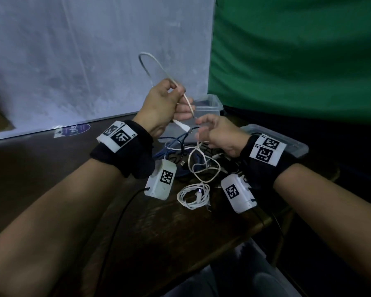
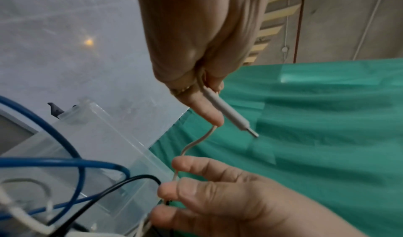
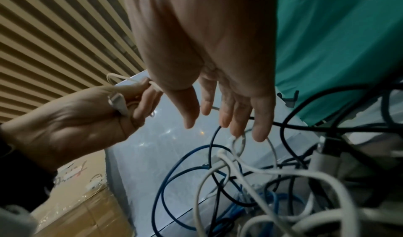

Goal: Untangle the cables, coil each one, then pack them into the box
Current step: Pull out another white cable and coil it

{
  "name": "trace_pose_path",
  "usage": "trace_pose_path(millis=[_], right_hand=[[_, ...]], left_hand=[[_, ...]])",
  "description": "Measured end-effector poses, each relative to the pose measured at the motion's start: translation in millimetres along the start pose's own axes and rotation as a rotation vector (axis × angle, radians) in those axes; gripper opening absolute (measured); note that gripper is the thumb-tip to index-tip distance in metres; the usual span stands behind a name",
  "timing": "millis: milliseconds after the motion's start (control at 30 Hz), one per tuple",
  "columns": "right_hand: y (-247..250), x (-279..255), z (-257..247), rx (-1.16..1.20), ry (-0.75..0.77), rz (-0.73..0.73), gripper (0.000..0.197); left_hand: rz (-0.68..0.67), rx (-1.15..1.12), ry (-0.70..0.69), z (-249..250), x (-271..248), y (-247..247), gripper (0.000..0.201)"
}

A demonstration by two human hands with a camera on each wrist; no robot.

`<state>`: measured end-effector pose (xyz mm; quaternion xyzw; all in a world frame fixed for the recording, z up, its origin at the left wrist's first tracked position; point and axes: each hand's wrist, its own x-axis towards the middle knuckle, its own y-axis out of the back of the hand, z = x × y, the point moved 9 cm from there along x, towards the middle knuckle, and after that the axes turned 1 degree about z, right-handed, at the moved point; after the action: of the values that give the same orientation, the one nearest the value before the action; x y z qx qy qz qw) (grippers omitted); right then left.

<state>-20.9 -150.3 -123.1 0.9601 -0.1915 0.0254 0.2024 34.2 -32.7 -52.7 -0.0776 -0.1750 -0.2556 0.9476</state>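
My left hand (image 1: 180, 103) is raised above the table and grips a thin white cable (image 1: 153, 61), which arches up behind it. The cable's plug (image 2: 229, 115) sticks out below the left hand (image 2: 209, 92). The cable runs down past my right hand (image 1: 201, 129), whose straight, relaxed fingers (image 3: 226, 120) touch it without closing. Under both hands lies a tangle of blue, black and white cables (image 1: 193, 159). A coiled white cable (image 1: 194, 196) lies nearer me. The clear plastic box (image 1: 208, 108) stands behind the hands.
The box's clear lid (image 1: 296, 146) lies at the right of the dark wooden table (image 1: 51, 168). A white board (image 1: 73, 61) and a green cloth (image 1: 298, 50) stand close behind. The table's front edge (image 1: 244, 228) is near the coil.
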Motion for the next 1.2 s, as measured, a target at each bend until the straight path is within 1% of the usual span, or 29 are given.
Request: trace_pose_path(millis=[133,233,300,367,433,467,567,600,633,667,700,733,767,800,867,900,933,967,1000,1033,1133,1200], right_hand=[[4,11,4,-0.102,0.017,0.062,0.027],[6,13,6,-0.149,0.045,0.078,0.016],[12,13,6,-0.131,0.050,0.102,0.026],[21,13,6,-0.069,0.036,0.124,0.030],[27,15,6,0.077,0.025,0.139,0.030],[31,15,4,0.154,0.035,0.156,0.029],[41,14,-10,0.288,0.096,0.207,0.024],[45,14,-14,0.311,0.109,0.218,0.021],[49,13,-18,0.323,0.123,0.229,0.019],[53,13,-21,0.312,0.138,0.244,0.018],[57,13,-24,0.279,0.152,0.260,0.017],[60,13,-25,0.239,0.161,0.275,0.017],[63,13,-25,0.204,0.166,0.287,0.018],[64,13,-25,0.178,0.168,0.297,0.020],[61,12,-26,0.146,0.180,0.290,0.023],[58,11,-29,0.133,0.194,0.272,0.022],[54,9,-34,0.124,0.214,0.246,0.021],[49,8,-38,0.123,0.236,0.218,0.018],[45,6,-42,0.124,0.259,0.193,0.016],[42,5,-45,0.118,0.281,0.175,0.013],[40,3,-49,0.070,0.330,0.156,0.014],[41,2,-48,0.055,0.345,0.144,0.015]], left_hand=[[0.024,-0.172,0.006,6,3,5,0.013],[0.054,-0.252,0.027,3,4,9,0.013],[0.101,-0.218,0.046,-3,5,17,0.014],[0.150,-0.123,0.089,-15,6,28,0.015],[0.159,0.024,0.188,-34,6,35,0.018],[0.144,0.113,0.256,-44,4,36,0.019],[0.027,0.399,0.435,-67,-8,36,0.027],[-0.035,0.544,0.454,-70,-10,37,0.033],[-0.099,0.691,0.445,-69,-12,37,0.037],[-0.149,0.798,0.414,-66,-14,35,0.039],[-0.175,0.850,0.369,-60,-15,32,0.038],[-0.172,0.834,0.315,-54,-13,30,0.035],[-0.150,0.762,0.260,-46,-12,27,0.032],[-0.103,0.685,0.181,-34,-10,24,0.028],[0.013,0.684,-0.094,-4,-5,19,0.023],[0.044,0.708,-0.218,8,-5,14,0.017],[0.042,0.713,-0.300,16,-5,7,0.011],[0.015,0.711,-0.334,18,-5,0,0.017],[-0.021,0.697,-0.340,15,-2,-6,0.027],[-0.054,0.671,-0.325,12,-1,-10,0.031],[-0.062,0.633,-0.343,14,1,-10,0.021],[-0.053,0.643,-0.356,16,2,-8,0.020]])
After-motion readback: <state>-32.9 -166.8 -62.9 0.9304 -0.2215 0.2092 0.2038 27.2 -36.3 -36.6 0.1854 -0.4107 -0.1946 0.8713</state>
